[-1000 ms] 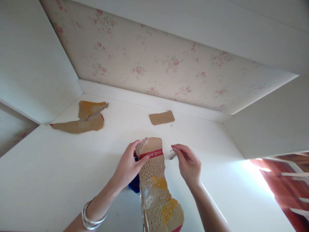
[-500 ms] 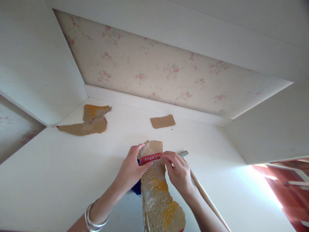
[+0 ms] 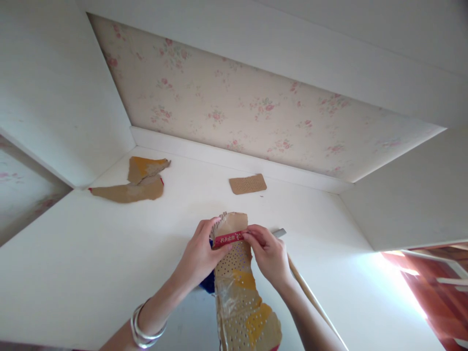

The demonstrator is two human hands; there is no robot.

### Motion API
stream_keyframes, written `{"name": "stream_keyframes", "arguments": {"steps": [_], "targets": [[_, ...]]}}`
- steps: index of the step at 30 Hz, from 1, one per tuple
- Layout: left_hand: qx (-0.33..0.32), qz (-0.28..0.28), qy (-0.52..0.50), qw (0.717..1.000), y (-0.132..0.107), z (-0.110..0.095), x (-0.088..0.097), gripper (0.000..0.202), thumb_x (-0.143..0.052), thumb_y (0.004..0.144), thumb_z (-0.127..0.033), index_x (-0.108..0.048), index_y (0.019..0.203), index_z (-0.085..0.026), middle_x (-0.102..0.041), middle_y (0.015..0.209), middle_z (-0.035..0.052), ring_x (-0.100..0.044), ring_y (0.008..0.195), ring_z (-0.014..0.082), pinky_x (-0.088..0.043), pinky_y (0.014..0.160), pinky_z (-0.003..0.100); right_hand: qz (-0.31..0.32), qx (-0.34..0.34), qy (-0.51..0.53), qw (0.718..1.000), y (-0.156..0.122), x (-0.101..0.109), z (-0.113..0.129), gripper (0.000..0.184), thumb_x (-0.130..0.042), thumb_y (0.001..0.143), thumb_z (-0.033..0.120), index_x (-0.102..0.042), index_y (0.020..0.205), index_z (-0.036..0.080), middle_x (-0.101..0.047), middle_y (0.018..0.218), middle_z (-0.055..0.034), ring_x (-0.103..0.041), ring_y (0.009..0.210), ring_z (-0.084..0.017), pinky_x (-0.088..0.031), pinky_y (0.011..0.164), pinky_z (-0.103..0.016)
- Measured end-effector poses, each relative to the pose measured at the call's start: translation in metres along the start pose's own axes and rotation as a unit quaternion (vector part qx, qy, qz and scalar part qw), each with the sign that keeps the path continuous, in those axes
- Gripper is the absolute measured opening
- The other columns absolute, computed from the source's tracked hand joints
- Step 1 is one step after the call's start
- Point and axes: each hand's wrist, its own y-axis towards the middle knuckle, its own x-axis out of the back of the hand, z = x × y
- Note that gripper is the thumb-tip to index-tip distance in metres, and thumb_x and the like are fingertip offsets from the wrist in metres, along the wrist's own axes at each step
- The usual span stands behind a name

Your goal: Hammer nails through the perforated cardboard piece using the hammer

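Observation:
A long piece of cardboard (image 3: 234, 285), torn along its right edge, is dotted with rows of small holes and has yellow patches and clear tape. Across its upper part runs a red strip (image 3: 229, 238) with pale lettering. My left hand (image 3: 201, 248) is closed on the cardboard's left edge, thumb on the front just below the strip. At the strip's right end my right hand (image 3: 268, 253) pinches thumb and finger together; what lies between the fingertips is too small to make out. Something dark blue (image 3: 208, 282) shows behind the cardboard, mostly hidden.
Torn cardboard scraps (image 3: 135, 187) lie at the back left of the white surface (image 3: 175, 204). A small cardboard rectangle (image 3: 248, 184) with holes rests near the back panel. Right of my hand are a grey-tipped tool (image 3: 280, 233) and a thin wooden rod (image 3: 310, 295), partly hidden.
My right hand has shifted slightly and turned at the red strip's right end, fingertips still pinched. The left hand keeps its hold. The whole view has moved a little.

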Motion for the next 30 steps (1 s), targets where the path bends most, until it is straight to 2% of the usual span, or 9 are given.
{"name": "stream_keyframes", "arguments": {"steps": [6,13,20,30], "targets": [[-0.014,-0.003,-0.007,1.0,0.0,0.0017,-0.0006,0.055,-0.071,0.078,-0.028,-0.048,0.128,-0.024,-0.056,0.123,0.0076,-0.056,0.115,0.0254,-0.045,0.1,0.043,0.011,0.016,-0.026,0.999,-0.0005,0.0004,0.004,0.011,-0.06,0.091,0.028,-0.069,0.096,0.024,-0.076,0.085,0.0006,-0.072,0.073,-0.016,-0.056,0.067,-0.023],[0.005,0.006,-0.009,1.0,0.0003,-0.0004,0.0002,0.056,-0.071,0.077,-0.029,-0.048,0.128,-0.024,-0.055,0.124,0.0068,-0.054,0.117,0.0253,-0.043,0.102,0.043,0.027,0.038,-0.049,0.998,-0.0023,0.0025,0.0069,0.012,-0.058,0.093,0.025,-0.068,0.098,0.025,-0.075,0.088,0.0016,-0.07,0.075,-0.015,-0.054,0.072,-0.022],[0.005,0.008,-0.011,1.0,0.0002,0.0017,-0.0006,0.057,-0.072,0.077,-0.03,-0.048,0.128,-0.024,-0.055,0.126,0.0075,-0.054,0.118,0.0261,-0.043,0.102,0.043,0.033,0.038,-0.035,0.998,-0.0039,0.0028,0.0101,0.012,-0.059,0.093,0.022,-0.068,0.098,0.026,-0.075,0.088,0.0038,-0.07,0.075,-0.013,-0.052,0.07,-0.019],[-0.007,-0.002,-0.011,1.0,0.0001,0.0055,-0.0027,0.059,-0.072,0.077,-0.029,-0.047,0.129,-0.024,-0.055,0.125,0.0076,-0.054,0.118,0.0258,-0.043,0.102,0.043,0.045,0.04,-0.028,0.998,-0.0075,-0.0007,0.0057,0.012,-0.057,0.094,0.025,-0.068,0.099,0.026,-0.075,0.088,0.0022,-0.07,0.075,-0.014,-0.054,0.071,-0.021]]}}
